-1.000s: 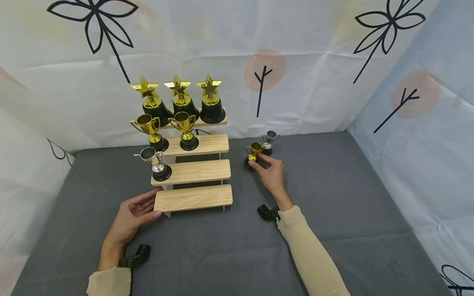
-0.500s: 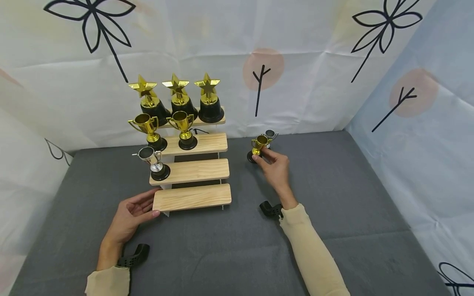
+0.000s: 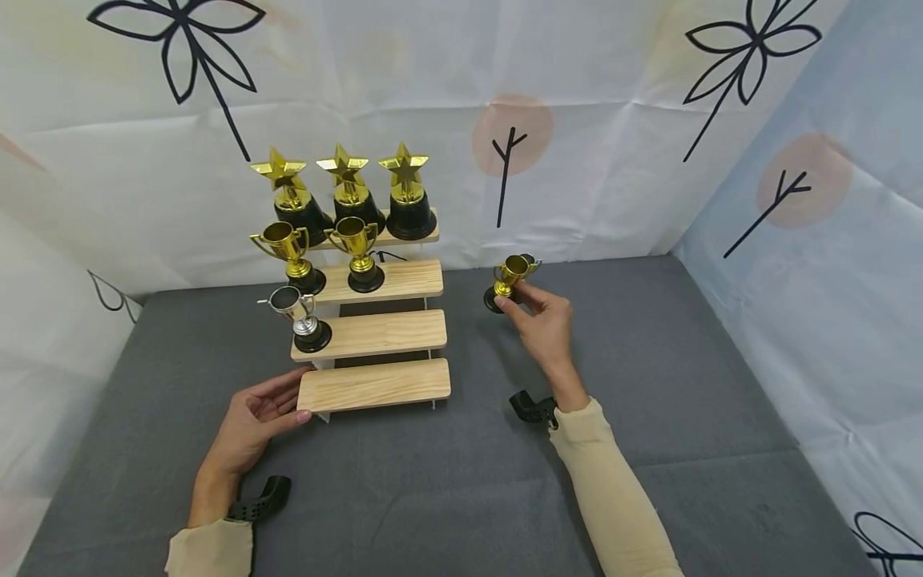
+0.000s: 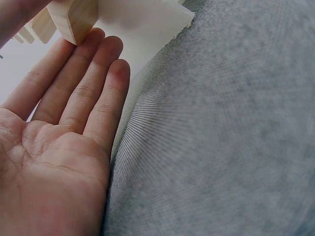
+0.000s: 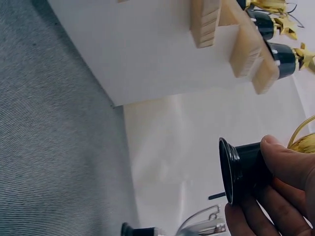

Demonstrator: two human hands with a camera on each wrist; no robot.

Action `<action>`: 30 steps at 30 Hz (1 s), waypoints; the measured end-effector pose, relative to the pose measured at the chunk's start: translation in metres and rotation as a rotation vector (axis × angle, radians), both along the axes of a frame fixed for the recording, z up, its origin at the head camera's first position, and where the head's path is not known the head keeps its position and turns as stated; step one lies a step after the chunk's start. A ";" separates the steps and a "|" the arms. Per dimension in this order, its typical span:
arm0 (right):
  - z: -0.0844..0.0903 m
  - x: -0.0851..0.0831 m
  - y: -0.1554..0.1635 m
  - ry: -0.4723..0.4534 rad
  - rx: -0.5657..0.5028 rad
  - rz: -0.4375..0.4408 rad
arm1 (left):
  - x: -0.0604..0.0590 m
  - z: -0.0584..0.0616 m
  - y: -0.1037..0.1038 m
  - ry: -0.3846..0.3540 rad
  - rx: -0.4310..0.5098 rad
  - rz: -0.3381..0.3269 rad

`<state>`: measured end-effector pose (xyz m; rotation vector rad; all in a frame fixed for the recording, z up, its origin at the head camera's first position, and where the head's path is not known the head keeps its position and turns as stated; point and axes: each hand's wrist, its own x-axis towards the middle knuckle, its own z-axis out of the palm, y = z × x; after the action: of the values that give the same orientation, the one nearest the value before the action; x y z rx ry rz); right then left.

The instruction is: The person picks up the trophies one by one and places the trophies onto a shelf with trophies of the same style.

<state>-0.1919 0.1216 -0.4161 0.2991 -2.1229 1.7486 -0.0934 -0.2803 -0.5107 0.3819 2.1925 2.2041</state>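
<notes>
My right hand (image 3: pixel 548 324) pinches a small gold trophy cup (image 3: pixel 513 272) by its black base, thumb on one side and fingers on the other. The base (image 5: pixel 246 164) hangs clear of the cloth in the right wrist view. Behind it stands a silver trophy cup, mostly hidden in the head view; its silver body (image 5: pixel 204 227) shows at the bottom of the right wrist view. My left hand (image 3: pixel 248 425) touches the left end of the lowest step of a wooden tiered stand (image 3: pixel 375 385). Its fingers (image 4: pixel 106 96) are nearly straight, the tips against the wood.
Three gold star trophies (image 3: pixel 408 196) line the top step. Two gold cups (image 3: pixel 355 240) occupy the step below, and a silver cup (image 3: pixel 292 304) stands left on the third. Grey cloth (image 3: pixel 447 497) covers the table; a white printed backdrop (image 3: pixel 606 184) rises behind.
My right hand has moved right and away from me with the gold trophy cup, which now covers most of the silver one behind. The left hand stays at the stand.
</notes>
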 end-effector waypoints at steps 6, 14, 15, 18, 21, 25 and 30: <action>0.009 0.004 0.000 0.012 0.022 -0.002 | 0.000 0.000 0.000 0.000 0.009 0.004; 0.016 0.009 0.000 0.016 0.027 -0.007 | 0.000 0.000 0.000 -0.005 0.015 0.007; 0.016 0.009 0.000 0.019 0.026 -0.006 | 0.000 0.000 0.000 -0.004 0.016 0.007; 0.014 0.007 0.000 0.025 0.027 -0.012 | 0.000 0.000 0.000 -0.003 0.016 0.006; 0.003 0.001 0.004 0.041 0.015 -0.009 | 0.000 0.000 0.000 -0.003 0.011 0.009; -0.008 -0.005 0.008 0.065 0.000 0.008 | 0.000 -0.001 -0.001 -0.009 0.000 0.014; -0.004 -0.002 0.007 0.056 0.004 0.014 | 0.000 -0.001 -0.001 -0.015 0.011 0.008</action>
<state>-0.1941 0.1283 -0.4197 0.3608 -2.0901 1.7239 -0.0933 -0.2809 -0.5119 0.3561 2.1787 2.2170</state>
